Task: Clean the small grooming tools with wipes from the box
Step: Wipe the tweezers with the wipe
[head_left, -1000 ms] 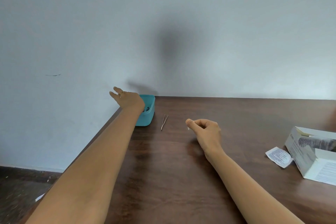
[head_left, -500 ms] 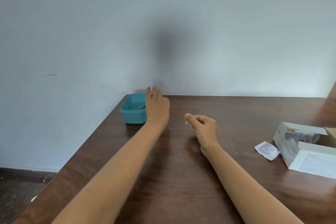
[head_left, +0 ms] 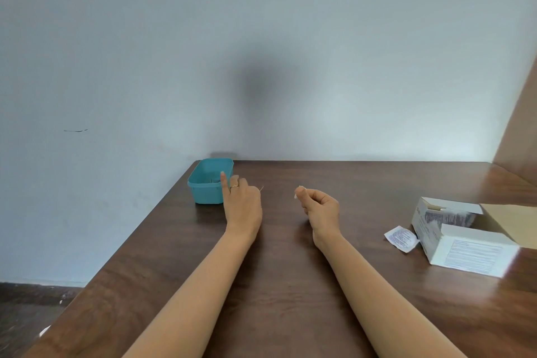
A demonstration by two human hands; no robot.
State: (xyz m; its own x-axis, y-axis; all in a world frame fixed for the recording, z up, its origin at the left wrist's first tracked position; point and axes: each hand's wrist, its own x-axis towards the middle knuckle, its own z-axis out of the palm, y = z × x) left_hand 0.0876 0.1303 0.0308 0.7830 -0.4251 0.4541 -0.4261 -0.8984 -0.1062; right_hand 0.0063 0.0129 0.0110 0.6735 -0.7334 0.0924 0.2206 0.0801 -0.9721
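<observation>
On the brown table [head_left: 290,299], my left hand [head_left: 242,203] rests beside a teal bin [head_left: 207,196], one finger sticking up and the others curled down around thin metal tweezers [head_left: 261,188]. Only the tweezers' tip shows past the knuckles. My right hand [head_left: 321,208] hovers at the table's middle, fingers closed, pinching a small white wipe [head_left: 296,194] at the fingertips. The open white wipe box [head_left: 465,250] lies at the right. Small tools sit inside the bin, mostly hidden.
A torn white sachet wrapper [head_left: 400,238] lies just left of the box. The wall runs along the table's far edge. The table's left edge drops to a dark floor [head_left: 29,314]. A brown panel [head_left: 520,131] stands at the far right.
My left hand swung from the bin's far left side across to the right, onto the tweezers that lay bare beside the bin. My right hand kept its pinch on the wipe.
</observation>
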